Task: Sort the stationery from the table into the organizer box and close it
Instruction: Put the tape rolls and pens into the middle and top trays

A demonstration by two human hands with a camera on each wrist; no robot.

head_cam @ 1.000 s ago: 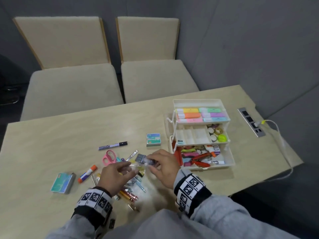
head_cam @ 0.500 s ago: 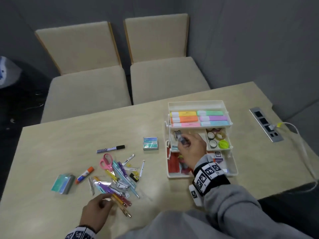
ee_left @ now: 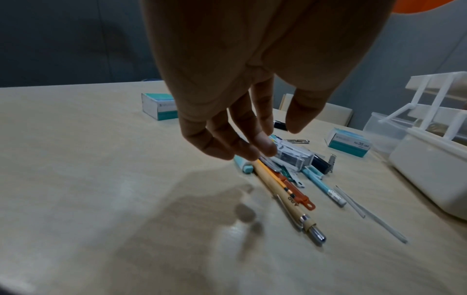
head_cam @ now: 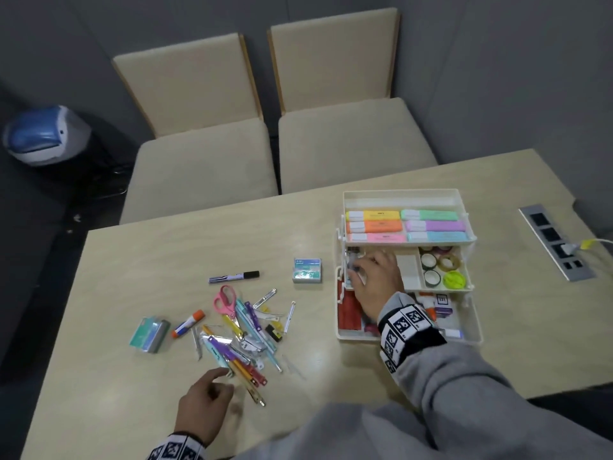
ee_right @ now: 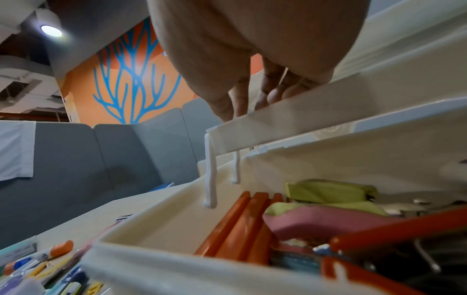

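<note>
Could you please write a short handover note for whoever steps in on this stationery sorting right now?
Right hand: reaching into the left compartment of the middle tray of the organizer box; whether it holds anything cannot be told.
Left hand: open, fingers at the near edge of the pen pile, gripping nothing.
Done: highlighters fill the top tray, tape rolls sit in the middle tray's right compartment, and the bottom level is partly filled.
Left: the pen pile, pink scissors, black marker, glue stick and two staple boxes; then close the box.

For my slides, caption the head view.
Right hand reaches into the organizer box; left hand hovers by loose pens.
</note>
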